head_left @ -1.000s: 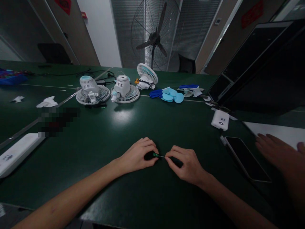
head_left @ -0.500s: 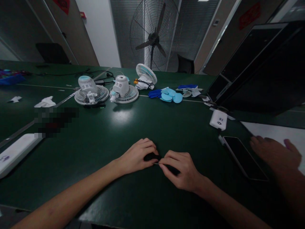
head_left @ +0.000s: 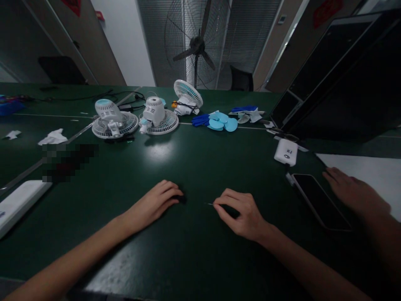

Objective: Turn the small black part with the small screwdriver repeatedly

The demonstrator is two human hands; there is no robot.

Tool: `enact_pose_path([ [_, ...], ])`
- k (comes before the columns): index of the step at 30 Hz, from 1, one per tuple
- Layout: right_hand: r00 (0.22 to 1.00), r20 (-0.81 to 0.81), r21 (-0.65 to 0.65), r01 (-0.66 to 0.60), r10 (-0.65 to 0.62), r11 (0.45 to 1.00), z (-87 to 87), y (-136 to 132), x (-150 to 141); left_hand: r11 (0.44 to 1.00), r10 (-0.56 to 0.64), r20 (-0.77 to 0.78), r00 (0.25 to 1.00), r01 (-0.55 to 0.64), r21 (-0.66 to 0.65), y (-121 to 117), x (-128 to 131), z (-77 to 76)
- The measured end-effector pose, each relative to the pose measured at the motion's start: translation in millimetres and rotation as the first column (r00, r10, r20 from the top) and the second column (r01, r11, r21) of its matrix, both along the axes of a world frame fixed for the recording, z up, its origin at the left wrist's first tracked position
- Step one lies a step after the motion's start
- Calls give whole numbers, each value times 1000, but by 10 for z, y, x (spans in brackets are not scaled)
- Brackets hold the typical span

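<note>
Our right hand (head_left: 247, 212) pinches thin silver metal shaft (head_left: 209, 204), likely for tip control; left hand (head_left: 158, 202) grips small black object (head_left: 183, 198).

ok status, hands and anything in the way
Left hand at small dark object, grip unclear. Right hand holding thin tool, tip pointing left. Another person's hand near phone, off right.

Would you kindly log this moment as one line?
Left hand: holds small black object | Right hand: holds thin-shafted tool | Beyond: light-blue fan blade
</note>
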State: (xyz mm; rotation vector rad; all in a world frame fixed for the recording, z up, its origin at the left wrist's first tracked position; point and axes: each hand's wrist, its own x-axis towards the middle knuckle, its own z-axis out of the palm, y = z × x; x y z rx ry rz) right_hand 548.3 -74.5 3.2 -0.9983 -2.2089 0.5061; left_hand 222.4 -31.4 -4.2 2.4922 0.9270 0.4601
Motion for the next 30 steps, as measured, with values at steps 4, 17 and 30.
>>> enact_pose_path([
  [4,1000,-14,-24,-5,5,1000,8,-2,-6,955,297,-12,955,-296,35,550,-691,-20],
  [17,1000,15,-49,6,-5,999,0,-4,2,774,633,-50,772,-632,45,928,-1650,6],
  [30,1000,-5,-46,-11,10,999,7,-10,-3,670,738,-247,628,-724,162,831,-2098,125],
])
